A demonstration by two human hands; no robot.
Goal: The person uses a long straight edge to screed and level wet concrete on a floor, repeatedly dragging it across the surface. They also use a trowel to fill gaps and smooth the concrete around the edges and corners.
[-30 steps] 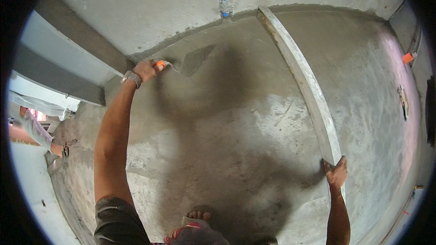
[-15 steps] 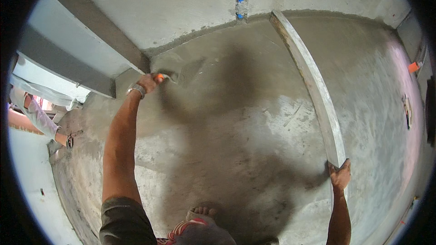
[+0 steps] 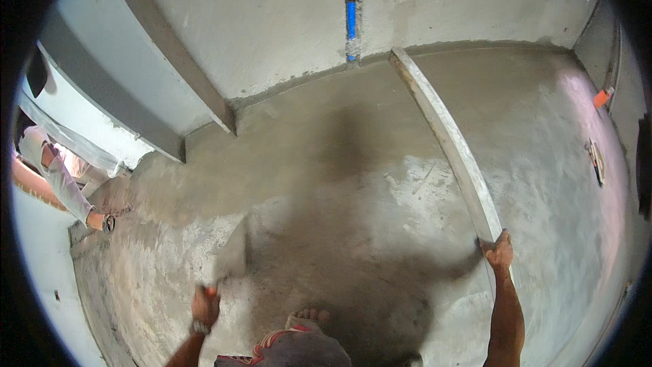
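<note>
Low on the left, my left hand [image 3: 205, 306] is closed around the orange handle of a trowel [image 3: 213, 291]. The trowel's grey blade blends into the floor beyond the hand, and its outline is hard to make out. My right hand [image 3: 499, 251] grips the near part of a long pale straightedge [image 3: 448, 129]. This bar runs away from me across the grey cement floor [image 3: 305, 183], its far end close to the back wall. Damp, smooth cement covers the far part of the floor; paler, rougher patches show nearer to me.
Two upright panels [image 3: 163, 47] stand at the far left. A person's leg [image 3: 75, 190] shows at the left edge. A blue pipe [image 3: 350, 20] runs in a wall groove. Slim tools [image 3: 596, 163] and an orange object [image 3: 602, 98] are on the right. My bare foot [image 3: 312, 315] is below.
My left hand has drawn back from the corner by the panels toward me, with the trowel in it. My right hand still holds the straightedge. The view has tilted up, showing more wall.
</note>
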